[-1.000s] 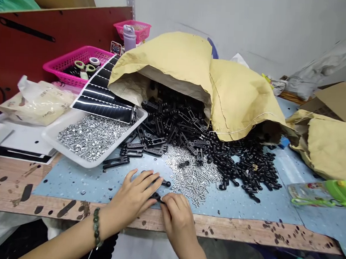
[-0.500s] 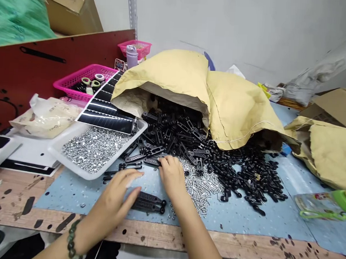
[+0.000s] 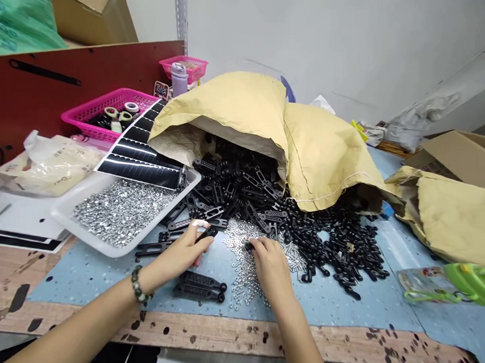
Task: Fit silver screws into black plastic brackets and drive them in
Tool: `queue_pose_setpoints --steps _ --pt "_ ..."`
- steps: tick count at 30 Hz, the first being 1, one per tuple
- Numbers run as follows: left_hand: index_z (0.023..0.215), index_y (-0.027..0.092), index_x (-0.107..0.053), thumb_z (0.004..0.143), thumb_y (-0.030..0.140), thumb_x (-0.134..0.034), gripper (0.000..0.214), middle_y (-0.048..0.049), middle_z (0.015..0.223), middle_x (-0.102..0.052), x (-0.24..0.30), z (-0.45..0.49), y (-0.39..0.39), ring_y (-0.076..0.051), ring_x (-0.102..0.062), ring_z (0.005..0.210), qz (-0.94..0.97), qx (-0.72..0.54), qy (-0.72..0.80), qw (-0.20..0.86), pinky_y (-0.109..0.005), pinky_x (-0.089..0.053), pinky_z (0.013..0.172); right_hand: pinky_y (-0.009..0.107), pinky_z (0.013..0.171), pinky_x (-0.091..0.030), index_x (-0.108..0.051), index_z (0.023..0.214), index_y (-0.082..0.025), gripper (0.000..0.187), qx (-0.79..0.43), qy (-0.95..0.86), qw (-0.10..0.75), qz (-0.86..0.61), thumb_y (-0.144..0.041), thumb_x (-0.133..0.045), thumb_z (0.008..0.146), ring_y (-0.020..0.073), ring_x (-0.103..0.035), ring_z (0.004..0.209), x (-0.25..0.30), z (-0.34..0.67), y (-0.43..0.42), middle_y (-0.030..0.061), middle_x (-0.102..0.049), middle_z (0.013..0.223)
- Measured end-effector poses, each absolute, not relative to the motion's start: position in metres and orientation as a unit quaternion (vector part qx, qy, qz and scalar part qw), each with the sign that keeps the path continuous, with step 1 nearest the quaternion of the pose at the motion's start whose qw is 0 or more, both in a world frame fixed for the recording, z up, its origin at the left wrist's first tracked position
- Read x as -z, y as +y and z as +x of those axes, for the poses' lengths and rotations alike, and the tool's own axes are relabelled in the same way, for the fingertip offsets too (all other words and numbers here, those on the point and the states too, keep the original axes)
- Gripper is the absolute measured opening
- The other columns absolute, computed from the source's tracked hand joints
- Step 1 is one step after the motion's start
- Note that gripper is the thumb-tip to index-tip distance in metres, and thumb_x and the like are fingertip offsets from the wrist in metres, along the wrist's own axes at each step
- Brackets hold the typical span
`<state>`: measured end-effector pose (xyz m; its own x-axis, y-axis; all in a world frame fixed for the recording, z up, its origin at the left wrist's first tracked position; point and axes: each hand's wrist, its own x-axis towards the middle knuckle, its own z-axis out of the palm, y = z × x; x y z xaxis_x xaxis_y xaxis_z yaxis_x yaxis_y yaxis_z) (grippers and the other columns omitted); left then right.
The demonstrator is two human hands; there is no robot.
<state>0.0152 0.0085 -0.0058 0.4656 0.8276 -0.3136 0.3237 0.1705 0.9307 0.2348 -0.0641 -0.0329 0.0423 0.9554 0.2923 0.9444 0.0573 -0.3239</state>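
Note:
My left hand (image 3: 184, 252) is closed on a black plastic arm (image 3: 207, 234), whose end juts out past the fingertips; a white wrapping covers one finger. Over the loose screws (image 3: 241, 281), my right hand (image 3: 269, 263) pinches a small black plastic piece (image 3: 249, 246), mostly hidden by the fingers. Two longer black assembled arms (image 3: 200, 286) with rounded ends lie side by side on the blue mat, below my left hand. Beyond both hands spreads a heap of black plastic arms (image 3: 242, 187), and smaller black joint pieces (image 3: 337, 240) are piled to the right.
A white tray (image 3: 112, 250) of small metal nuts stands at left, partly under a printed sheet (image 3: 141, 168). Behind are a pink basket (image 3: 77, 116) with scissors and paper sacks (image 3: 230, 102) spilling black parts. A green-lidded bottle (image 3: 436, 284) lies at right.
My left hand has lifted a black arm from near the heap. My right hand has moved right and toward me, onto the screws, and now pinches a small black piece.

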Motion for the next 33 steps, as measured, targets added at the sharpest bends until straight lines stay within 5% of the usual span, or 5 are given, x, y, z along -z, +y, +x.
queue_pose_setpoints --steps 7,14,18,33 --pt "0.104 0.022 -0.05 0.096 0.035 -0.034 0.022 -0.0024 0.094 -0.061 0.0 0.019 0.001 -0.021 -0.056 0.088 0.757 -0.184 0.395 0.487 -0.035 -0.043 0.081 0.031 0.079 -0.05 -0.061 0.109 -0.024 0.026 -0.175 -0.689 0.412 -0.569 -0.013 -0.047 0.091 0.0179 -0.057 0.092 0.018 0.211 -0.059 0.0064 -0.055 0.099" --pt "0.096 0.021 -0.054 0.09 0.039 -0.054 0.019 -0.0001 0.09 -0.059 -0.008 0.014 0.002 -0.019 -0.056 0.082 0.801 -0.198 0.366 0.43 -0.031 -0.044 0.075 0.029 0.075 -0.049 -0.057 0.093 -0.021 0.015 -0.211 -0.719 0.387 -0.538 -0.008 -0.053 0.086 0.0164 -0.057 0.084 -0.009 0.195 -0.058 0.0035 -0.057 0.091" --pt "0.095 0.02 -0.056 0.093 0.034 -0.051 0.015 -0.0016 0.092 -0.058 -0.013 0.013 0.004 -0.019 -0.056 0.086 0.835 -0.221 0.32 0.389 -0.031 -0.044 0.077 0.029 0.077 -0.049 -0.055 0.095 -0.021 0.015 -0.191 -0.729 0.409 -0.514 -0.009 -0.048 0.089 0.0165 -0.057 0.087 -0.018 0.189 -0.062 0.0043 -0.056 0.092" --pt "0.118 0.024 -0.059 0.086 0.042 -0.062 0.036 -0.0045 0.113 -0.068 -0.031 0.0 0.008 -0.025 -0.063 0.102 0.863 -0.194 0.309 0.349 -0.036 -0.047 0.088 0.029 0.073 -0.05 -0.053 0.097 -0.021 0.015 -0.15 -0.745 0.386 -0.523 -0.01 -0.046 0.091 0.0173 -0.058 0.084 -0.043 0.185 -0.073 0.0057 -0.057 0.091"
